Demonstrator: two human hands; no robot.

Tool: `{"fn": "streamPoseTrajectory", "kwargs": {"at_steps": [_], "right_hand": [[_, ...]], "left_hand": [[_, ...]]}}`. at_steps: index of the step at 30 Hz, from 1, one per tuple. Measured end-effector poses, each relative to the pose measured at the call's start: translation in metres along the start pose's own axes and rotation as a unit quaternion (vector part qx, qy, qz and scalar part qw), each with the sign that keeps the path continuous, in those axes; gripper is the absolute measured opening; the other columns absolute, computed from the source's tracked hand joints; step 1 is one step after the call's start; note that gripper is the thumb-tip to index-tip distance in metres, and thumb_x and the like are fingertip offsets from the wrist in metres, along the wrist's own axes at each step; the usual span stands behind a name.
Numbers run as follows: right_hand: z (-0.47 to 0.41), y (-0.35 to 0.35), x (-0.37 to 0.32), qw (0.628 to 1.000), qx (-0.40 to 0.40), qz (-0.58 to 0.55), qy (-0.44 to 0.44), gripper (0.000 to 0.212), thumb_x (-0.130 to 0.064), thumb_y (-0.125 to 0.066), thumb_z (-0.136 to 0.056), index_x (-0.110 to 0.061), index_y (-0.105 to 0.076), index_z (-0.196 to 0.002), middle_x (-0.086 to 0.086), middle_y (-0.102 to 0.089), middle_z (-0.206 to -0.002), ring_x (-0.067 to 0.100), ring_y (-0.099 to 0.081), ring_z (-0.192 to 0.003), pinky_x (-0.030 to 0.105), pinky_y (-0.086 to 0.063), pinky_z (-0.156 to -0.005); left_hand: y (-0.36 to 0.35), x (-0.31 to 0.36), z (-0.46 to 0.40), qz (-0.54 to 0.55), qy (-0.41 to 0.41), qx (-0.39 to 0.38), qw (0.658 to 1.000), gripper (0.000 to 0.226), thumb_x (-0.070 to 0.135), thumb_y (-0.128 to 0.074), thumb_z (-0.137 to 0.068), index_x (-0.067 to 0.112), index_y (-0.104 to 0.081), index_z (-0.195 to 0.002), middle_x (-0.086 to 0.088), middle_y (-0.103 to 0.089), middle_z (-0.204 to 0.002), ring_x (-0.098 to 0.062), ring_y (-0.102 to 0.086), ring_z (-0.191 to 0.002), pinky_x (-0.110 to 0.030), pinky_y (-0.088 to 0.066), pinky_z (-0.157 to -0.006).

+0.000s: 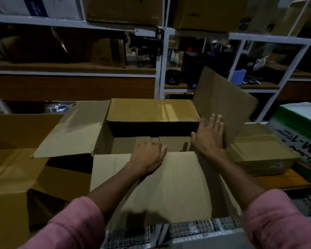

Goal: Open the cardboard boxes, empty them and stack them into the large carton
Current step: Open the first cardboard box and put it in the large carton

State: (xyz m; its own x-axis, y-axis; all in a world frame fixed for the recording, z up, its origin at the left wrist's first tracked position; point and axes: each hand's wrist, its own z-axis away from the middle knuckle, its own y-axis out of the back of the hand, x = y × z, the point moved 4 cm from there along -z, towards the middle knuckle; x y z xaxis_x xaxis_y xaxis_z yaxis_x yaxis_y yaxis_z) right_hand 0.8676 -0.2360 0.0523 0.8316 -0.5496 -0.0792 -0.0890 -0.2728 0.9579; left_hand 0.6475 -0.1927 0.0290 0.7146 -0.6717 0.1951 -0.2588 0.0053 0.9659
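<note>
A large brown carton stands open in front of me, its four flaps spread. My left hand curls its fingers over the top edge of the near flap. My right hand lies flat, fingers straight, against the raised right flap. The far flap folds back level and the left flap hangs outward. Inside, flat brown cardboard shows at the bottom in shadow.
Another open carton sits at the left. A smaller closed brown box lies to the right, beside a green and white box. White metal shelving with boxes fills the background. A wire grid lies near my sleeves.
</note>
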Motion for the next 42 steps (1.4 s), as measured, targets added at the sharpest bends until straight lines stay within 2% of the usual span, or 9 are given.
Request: {"fn": "streamPoseTrajectory", "kwargs": {"at_steps": [6, 13, 19, 22, 27, 30, 34, 39, 42], "right_hand": [[-0.03, -0.016, 0.044, 0.986, -0.095, -0.073, -0.112, 0.038, -0.034, -0.058, -0.095, -0.013, -0.054, -0.126, 0.017, -0.061, -0.118, 0.039, -0.06, -0.107, 0.049, -0.051, -0.093], [-0.032, -0.027, 0.054, 0.992, -0.077, -0.026, -0.096, 0.027, -0.018, -0.061, -0.096, -0.013, -0.058, -0.123, 0.016, -0.062, -0.12, 0.037, -0.059, -0.112, 0.041, -0.046, -0.083], [-0.013, -0.015, 0.05, 0.997, 0.005, -0.053, -0.054, 0.009, -0.015, -0.058, -0.099, -0.011, -0.061, -0.106, 0.001, -0.051, -0.078, 0.016, -0.05, -0.065, 0.028, -0.04, -0.051], [0.009, 0.002, 0.028, 0.98, 0.066, -0.172, 0.074, 0.011, -0.015, -0.057, -0.101, -0.015, -0.067, -0.105, -0.002, -0.057, -0.083, 0.012, -0.056, -0.07, 0.019, -0.035, -0.056], [0.062, 0.007, -0.012, 0.918, -0.167, -0.249, 0.26, 0.022, -0.04, -0.064, -0.097, -0.029, -0.071, -0.114, -0.017, -0.068, -0.101, -0.005, -0.062, -0.093, 0.015, -0.047, -0.077], [0.074, 0.002, -0.021, 0.93, -0.148, -0.215, 0.258, 0.035, -0.033, -0.075, -0.09, -0.018, -0.071, -0.122, -0.003, -0.073, -0.114, 0.013, -0.066, -0.105, 0.033, -0.054, -0.086], [0.094, 0.007, -0.029, 0.94, -0.076, -0.227, 0.243, 0.024, -0.017, -0.077, -0.089, -0.007, -0.074, -0.111, 0.01, -0.077, -0.104, 0.022, -0.07, -0.102, 0.037, -0.056, -0.081], [0.113, 0.011, -0.028, 0.937, -0.082, -0.241, 0.239, 0.012, -0.026, -0.07, -0.095, -0.016, -0.075, -0.099, 0.0, -0.076, -0.093, 0.01, -0.068, -0.085, 0.028, -0.049, -0.067], [0.107, 0.021, -0.034, 0.935, -0.109, -0.252, 0.223, 0.033, -0.037, -0.052, -0.104, -0.017, -0.074, -0.091, -0.001, -0.071, -0.081, 0.006, -0.061, -0.073, 0.023, -0.044, -0.064]], "left_hand": [[-0.017, 0.037, -0.017, -0.043, -0.061, 0.028, 0.997, 0.044, 0.046, -0.024, -0.107, 0.022, -0.06, -0.1, -0.008, -0.069, -0.097, -0.03, -0.063, -0.082, -0.042, -0.05, -0.081], [-0.024, 0.026, -0.014, -0.082, -0.121, 0.021, 0.989, 0.048, 0.063, -0.022, -0.103, 0.027, -0.055, -0.109, 0.002, -0.067, -0.103, -0.022, -0.065, -0.086, -0.035, -0.046, -0.064], [-0.02, 0.02, -0.007, -0.062, -0.122, -0.016, 0.99, 0.048, 0.064, -0.027, -0.102, 0.025, -0.055, -0.111, 0.0, -0.065, -0.109, -0.024, -0.064, -0.093, -0.038, -0.046, -0.071], [-0.009, 0.008, 0.005, -0.068, -0.072, -0.002, 0.995, 0.051, 0.064, -0.032, -0.101, 0.021, -0.058, -0.11, -0.003, -0.067, -0.105, -0.026, -0.064, -0.09, -0.039, -0.045, -0.074], [0.008, -0.021, 0.028, -0.051, -0.034, -0.011, 0.998, 0.037, 0.056, -0.045, -0.101, 0.021, -0.057, -0.11, -0.004, -0.068, -0.108, -0.028, -0.064, -0.095, -0.038, -0.038, -0.074], [0.016, -0.031, 0.039, -0.029, -0.029, -0.021, 0.999, 0.025, 0.044, -0.054, -0.1, 0.019, -0.055, -0.105, -0.008, -0.068, -0.109, -0.031, -0.064, -0.095, -0.037, -0.038, -0.07], [0.021, -0.033, 0.058, -0.009, -0.055, -0.008, 0.998, 0.018, 0.033, -0.057, -0.1, 0.026, -0.041, -0.093, -0.005, -0.065, -0.101, -0.021, -0.053, -0.079, -0.035, -0.034, -0.066], [0.02, -0.035, 0.075, 0.009, -0.075, -0.014, 0.997, 0.016, 0.039, -0.054, -0.101, 0.024, -0.048, -0.097, -0.005, -0.065, -0.099, -0.024, -0.058, -0.082, -0.037, -0.044, -0.068], [0.024, -0.037, 0.071, 0.032, -0.033, -0.011, 0.999, 0.028, 0.05, -0.045, -0.103, 0.024, -0.054, -0.096, -0.005, -0.068, -0.097, -0.027, -0.061, -0.083, -0.036, -0.042, -0.066]]}}
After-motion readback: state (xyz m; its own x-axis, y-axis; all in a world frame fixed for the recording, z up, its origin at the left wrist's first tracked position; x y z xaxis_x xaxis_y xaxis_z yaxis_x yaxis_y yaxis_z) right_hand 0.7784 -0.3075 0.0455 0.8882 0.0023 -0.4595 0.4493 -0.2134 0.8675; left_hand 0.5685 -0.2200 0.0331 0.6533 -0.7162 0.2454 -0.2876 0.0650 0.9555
